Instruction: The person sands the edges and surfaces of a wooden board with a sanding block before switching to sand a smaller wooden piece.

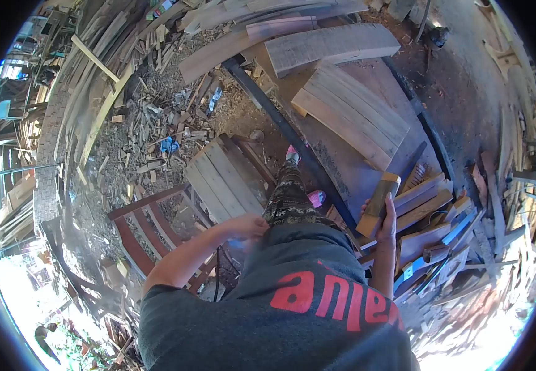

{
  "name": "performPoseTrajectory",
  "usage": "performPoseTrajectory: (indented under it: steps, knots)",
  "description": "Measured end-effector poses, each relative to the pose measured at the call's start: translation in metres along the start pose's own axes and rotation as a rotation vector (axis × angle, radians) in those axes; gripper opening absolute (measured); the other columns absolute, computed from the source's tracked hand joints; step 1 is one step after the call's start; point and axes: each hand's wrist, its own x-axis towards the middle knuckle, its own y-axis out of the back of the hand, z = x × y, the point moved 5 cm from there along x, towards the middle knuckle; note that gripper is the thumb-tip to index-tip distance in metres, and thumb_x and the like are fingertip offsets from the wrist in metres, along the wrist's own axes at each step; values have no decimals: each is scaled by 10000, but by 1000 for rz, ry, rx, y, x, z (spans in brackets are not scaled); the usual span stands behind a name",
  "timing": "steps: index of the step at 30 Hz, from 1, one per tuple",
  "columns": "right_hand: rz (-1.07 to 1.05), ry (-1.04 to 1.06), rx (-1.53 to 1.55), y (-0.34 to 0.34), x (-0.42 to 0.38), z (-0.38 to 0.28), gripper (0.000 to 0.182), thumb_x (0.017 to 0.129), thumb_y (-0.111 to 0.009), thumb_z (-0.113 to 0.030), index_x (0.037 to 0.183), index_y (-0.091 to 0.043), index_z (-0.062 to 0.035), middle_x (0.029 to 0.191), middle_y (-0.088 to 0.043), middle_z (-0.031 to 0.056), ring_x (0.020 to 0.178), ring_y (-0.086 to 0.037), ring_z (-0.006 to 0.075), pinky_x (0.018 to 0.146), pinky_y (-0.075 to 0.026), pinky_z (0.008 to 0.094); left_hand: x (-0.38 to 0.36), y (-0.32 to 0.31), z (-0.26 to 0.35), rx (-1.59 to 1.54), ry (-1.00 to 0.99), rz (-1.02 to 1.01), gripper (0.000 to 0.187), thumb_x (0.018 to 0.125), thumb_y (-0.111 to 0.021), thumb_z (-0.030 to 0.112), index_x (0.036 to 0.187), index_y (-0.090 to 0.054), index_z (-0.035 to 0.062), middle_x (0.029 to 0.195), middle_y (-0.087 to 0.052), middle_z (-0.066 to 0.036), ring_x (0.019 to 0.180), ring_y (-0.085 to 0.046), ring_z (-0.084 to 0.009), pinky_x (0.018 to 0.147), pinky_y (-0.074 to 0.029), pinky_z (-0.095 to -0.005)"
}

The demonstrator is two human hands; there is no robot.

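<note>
My right hand is wrapped round a short wooden block, held upright at my right side above a pile of timber pieces. Beside my waist, against the trousers and shirt hem, is my left hand; its fingers are blurred and partly hidden, so whether they hold anything does not show. A slatted wooden panel lies just ahead of that hand. To its left stands a reddish-brown slatted chair.
Ahead lies a low wooden platform of planks, with a thick beam behind it. A dark metal rail crosses the floor by my feet. Wood scraps litter the ground at left, and long boards are stacked beyond.
</note>
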Motion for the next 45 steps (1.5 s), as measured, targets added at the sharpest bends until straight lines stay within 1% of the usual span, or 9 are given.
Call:
performPoseTrajectory:
  steps: [7,13,20,25,27,30,32,35,45]
  knots:
    - [17,10,-15,5,4,-2,596,979,-565,-557,1064,-621,30,919,-685,150,791,-699,250,727,-603,370,6,2,7,16,-171,61,121,967,-653,169,975,-717,66,744,-627,45,657,-575,-61,589,-458,-245]
    - [-50,-37,60,13,6,0,564,976,-592,-533,1078,-605,21,924,-680,146,808,-696,247,752,-585,377,-22,10,19,91,41,-87,235,955,-704,237,1130,-730,83,843,-682,56,686,-582,-48,607,-464,-244]
    - [8,35,184,22,12,15,609,961,-591,-562,1060,-617,38,900,-692,161,802,-704,276,740,-588,411,41,14,1,64,-43,280,389,925,-707,460,1016,-763,87,776,-642,18,697,-529,-88,586,-391,-296]
    - [-13,54,156,33,14,15,606,960,-593,-564,1077,-609,31,901,-686,164,797,-703,282,739,-590,416,30,15,15,25,-242,425,492,918,-700,505,1090,-762,48,891,-733,-38,812,-613,-107,722,-480,-311]
    - [0,59,215,37,14,17,602,964,-586,-562,1083,-601,28,895,-681,163,790,-702,284,738,-593,419,9,10,33,162,-204,463,514,915,-697,502,1147,-741,45,952,-758,-81,865,-634,-104,788,-498,-320]
    - [10,103,205,30,7,10,604,964,-584,-568,1074,-599,26,888,-676,160,786,-702,281,733,-595,422,-27,-2,74,425,-465,597,270,914,-710,277,1065,-747,57,805,-712,-160,694,-662,-206,637,-473,-360]
    - [9,104,218,32,6,11,599,964,-583,-571,1069,-601,19,889,-675,158,786,-702,278,729,-596,422,-35,-3,84,645,-435,611,292,914,-643,266,1050,-719,20,954,-709,-236,914,-705,-356,773,-507,-397]
    - [15,118,223,32,3,8,588,965,-581,-572,1073,-600,6,896,-673,153,785,-702,274,722,-596,423,-51,-21,96,681,-474,673,245,901,-626,196,1030,-694,-1,968,-675,-269,958,-645,-460,769,-508,-437]
    - [-4,116,279,56,9,20,606,966,-588,-571,1167,-575,1,933,-667,157,811,-691,286,744,-587,427,-67,-41,110,818,-711,664,198,888,-644,124,1046,-675,10,917,-657,-247,877,-650,-449,763,-514,-455]
